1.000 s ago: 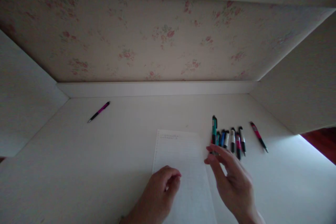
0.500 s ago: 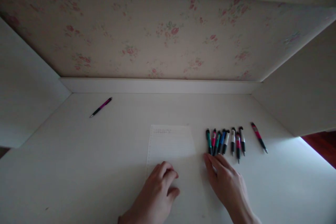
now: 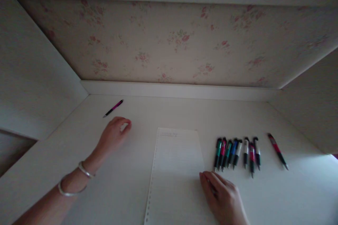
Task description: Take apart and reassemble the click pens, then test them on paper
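My left hand (image 3: 114, 133) is over the left part of the desk, just below a purple and black pen (image 3: 113, 108). Its thumb and index fingertips meet, and nothing shows between them. A lined paper sheet (image 3: 175, 165) with holes down its left edge and faint writing at the top lies in the middle. My right hand (image 3: 220, 193) rests at the sheet's right edge with its fingers curled together and no object visible in them. Just above it, several pens stand side by side in a row, among them a green one (image 3: 218, 151) and a blue one (image 3: 232, 151).
A red and black pen (image 3: 277, 151) lies apart at the right. White side panels (image 3: 39, 63) and a low white ledge (image 3: 179, 91) bound the desk (image 3: 118, 182), with flowered wallpaper (image 3: 158, 42) behind.
My left hand has moved from over the paper to the left, near the purple pen. My right hand has drawn back from the pens' lower ends. The camera view has shifted.
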Tool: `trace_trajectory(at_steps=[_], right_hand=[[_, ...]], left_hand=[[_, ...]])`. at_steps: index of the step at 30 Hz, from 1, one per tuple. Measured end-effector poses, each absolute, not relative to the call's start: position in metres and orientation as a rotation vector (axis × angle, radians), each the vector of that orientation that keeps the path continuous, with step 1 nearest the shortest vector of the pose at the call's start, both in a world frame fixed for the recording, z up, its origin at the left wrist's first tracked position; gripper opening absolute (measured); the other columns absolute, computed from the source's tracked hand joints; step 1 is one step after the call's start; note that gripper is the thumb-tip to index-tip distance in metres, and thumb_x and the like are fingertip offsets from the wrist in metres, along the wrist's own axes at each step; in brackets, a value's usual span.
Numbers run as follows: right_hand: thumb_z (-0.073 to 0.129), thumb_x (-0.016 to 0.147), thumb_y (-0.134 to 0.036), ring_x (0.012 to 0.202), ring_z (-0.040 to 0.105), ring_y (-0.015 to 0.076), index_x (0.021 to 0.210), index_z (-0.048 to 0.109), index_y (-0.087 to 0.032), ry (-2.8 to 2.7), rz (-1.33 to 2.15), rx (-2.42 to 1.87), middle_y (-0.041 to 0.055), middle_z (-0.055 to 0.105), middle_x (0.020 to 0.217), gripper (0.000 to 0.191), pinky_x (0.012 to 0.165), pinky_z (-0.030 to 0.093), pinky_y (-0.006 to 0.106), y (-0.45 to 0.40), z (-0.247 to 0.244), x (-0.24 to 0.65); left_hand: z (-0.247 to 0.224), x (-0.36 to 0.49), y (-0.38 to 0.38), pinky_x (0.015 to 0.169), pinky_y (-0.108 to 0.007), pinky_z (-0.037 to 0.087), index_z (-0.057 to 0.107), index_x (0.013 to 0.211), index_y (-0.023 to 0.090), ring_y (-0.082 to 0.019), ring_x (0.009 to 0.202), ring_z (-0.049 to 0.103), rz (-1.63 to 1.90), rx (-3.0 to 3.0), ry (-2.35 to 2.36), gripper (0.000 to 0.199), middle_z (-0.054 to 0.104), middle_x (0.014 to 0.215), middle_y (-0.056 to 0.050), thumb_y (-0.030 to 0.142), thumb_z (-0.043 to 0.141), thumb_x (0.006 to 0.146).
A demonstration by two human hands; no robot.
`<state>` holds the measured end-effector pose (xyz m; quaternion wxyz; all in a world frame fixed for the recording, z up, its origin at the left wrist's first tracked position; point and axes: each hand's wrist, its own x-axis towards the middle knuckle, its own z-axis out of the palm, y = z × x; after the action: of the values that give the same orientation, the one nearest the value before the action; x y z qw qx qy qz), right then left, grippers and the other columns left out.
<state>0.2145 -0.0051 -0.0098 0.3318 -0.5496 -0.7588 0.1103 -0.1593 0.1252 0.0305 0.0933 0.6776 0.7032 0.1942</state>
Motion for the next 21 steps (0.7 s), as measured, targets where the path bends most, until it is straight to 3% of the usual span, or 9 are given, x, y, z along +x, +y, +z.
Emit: trace_trajectory(at_steps=[3,6,8,12,16,21], right_hand=[[0.051,0.1,-0.029,0.051,0.061,0.0155,0.077,0.071,-0.02,-2.023,0.31,-1.431,0.0038,0.066,0.06,0.032,0.054,0.045,0.025,-0.005,-0.006,0.208],[0.049,0.102,-0.03,0.051,0.062,0.0158,0.078,0.071,-0.02,-2.025,0.327,-1.447,0.0035,0.065,0.06,0.034,0.054,0.045,0.025,-0.005,-0.004,0.207],[0.048,0.102,-0.03,0.052,0.062,0.0159,0.078,0.072,-0.02,-2.002,0.356,-1.458,0.0037,0.065,0.061,0.035,0.055,0.045,0.025,-0.005,-0.004,0.207],[0.051,0.101,-0.028,0.051,0.06,0.0152,0.077,0.071,-0.019,-1.965,0.425,-1.429,0.0031,0.062,0.06,0.033,0.054,0.042,0.025,-0.004,-0.005,0.209],[0.051,0.1,-0.026,0.05,0.057,0.0146,0.078,0.071,-0.019,-2.023,0.444,-1.41,0.0018,0.06,0.058,0.03,0.053,0.039,0.025,-0.004,-0.004,0.21],[0.047,0.102,-0.026,0.05,0.058,0.0152,0.079,0.07,-0.018,-2.098,0.424,-1.429,0.0019,0.059,0.058,0.033,0.053,0.038,0.026,-0.003,-0.003,0.21]], left_hand=[[0.029,-0.204,0.16,0.086,-0.041,0.052,0.064,0.108,0.005,-0.029,0.092,0.066,0.53,1.916,2.325,0.034,0.068,0.106,-0.016,0.031,0.051,0.091],[0.028,-0.225,0.175,0.091,-0.044,0.048,0.062,0.111,0.007,-0.039,0.113,0.06,0.438,1.924,2.445,0.035,0.068,0.108,-0.014,0.035,0.055,0.091],[0.024,-0.23,0.178,0.089,-0.048,0.049,0.062,0.106,0.008,-0.042,0.112,0.06,0.349,1.935,2.491,0.032,0.068,0.103,-0.015,0.035,0.055,0.091],[0.016,-0.233,0.18,0.094,-0.047,0.047,0.064,0.103,0.007,-0.037,0.113,0.061,0.21,2.016,2.498,0.027,0.068,0.1,-0.013,0.024,0.044,0.098],[0.012,-0.234,0.178,0.094,-0.047,0.05,0.064,0.114,0.012,-0.028,0.108,0.063,0.127,2.036,2.513,0.027,0.066,0.115,-0.01,0.032,0.054,0.1],[0.009,-0.228,0.167,0.091,-0.054,0.047,0.063,0.119,0.001,-0.042,0.113,0.056,0.096,2.018,2.499,0.042,0.063,0.115,-0.025,0.029,0.037,0.101]])
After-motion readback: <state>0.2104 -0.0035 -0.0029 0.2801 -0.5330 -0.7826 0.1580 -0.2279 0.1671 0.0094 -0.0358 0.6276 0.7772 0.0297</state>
